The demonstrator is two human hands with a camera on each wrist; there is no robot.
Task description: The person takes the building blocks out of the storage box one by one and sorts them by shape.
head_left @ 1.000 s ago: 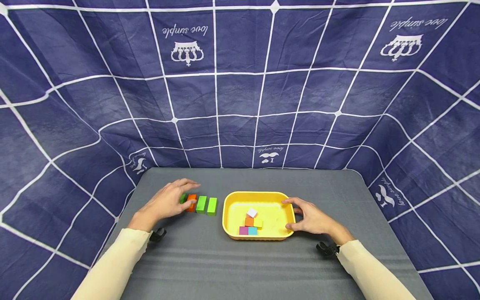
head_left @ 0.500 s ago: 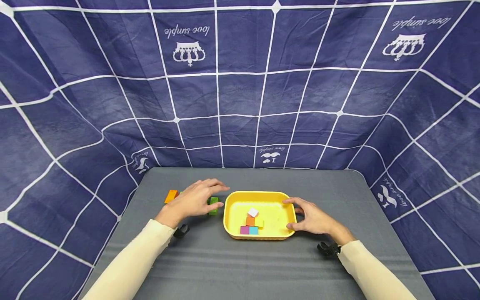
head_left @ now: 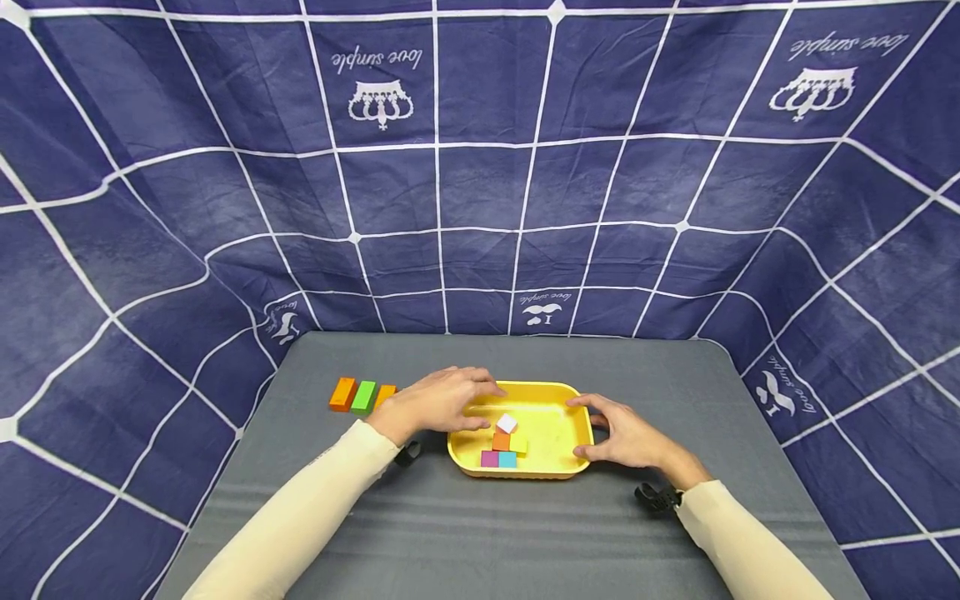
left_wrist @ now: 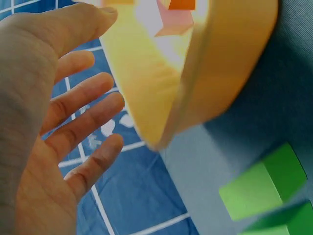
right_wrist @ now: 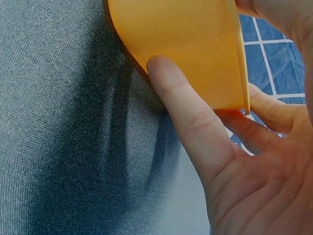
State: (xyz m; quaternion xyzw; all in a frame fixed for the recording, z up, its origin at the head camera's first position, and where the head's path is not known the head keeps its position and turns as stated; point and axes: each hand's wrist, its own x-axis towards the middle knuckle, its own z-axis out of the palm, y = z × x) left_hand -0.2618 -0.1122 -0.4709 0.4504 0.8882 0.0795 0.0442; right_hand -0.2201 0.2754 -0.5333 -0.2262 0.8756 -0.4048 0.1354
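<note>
My left hand (head_left: 442, 400) reaches over the left end of a yellow plastic bin (head_left: 543, 472). In the left wrist view its fingers are spread, the thumb beside the bin's rim, and nothing shows between them. My right hand (head_left: 626, 435) grips the bin's right end; in the right wrist view one finger (right_wrist: 186, 107) lies along the outer wall. Inside the bin sit a white block (head_left: 507, 423), an orange block (head_left: 501, 442), a yellow block (head_left: 519, 444), a purple block (head_left: 489, 458) and a blue block (head_left: 507, 459).
Left of the bin on the grey table (head_left: 480, 542) stand an orange block (head_left: 342, 393), a green block (head_left: 364, 397) and another orange block (head_left: 385, 393). The left forearm covers part of that row. A blue cloth (head_left: 480, 192) with white lines encloses the table's back and sides.
My left hand has moved right, from above the row of blocks to over the bin's left end, uncovering the leftmost blocks. My right hand has stayed at the bin's right end.
</note>
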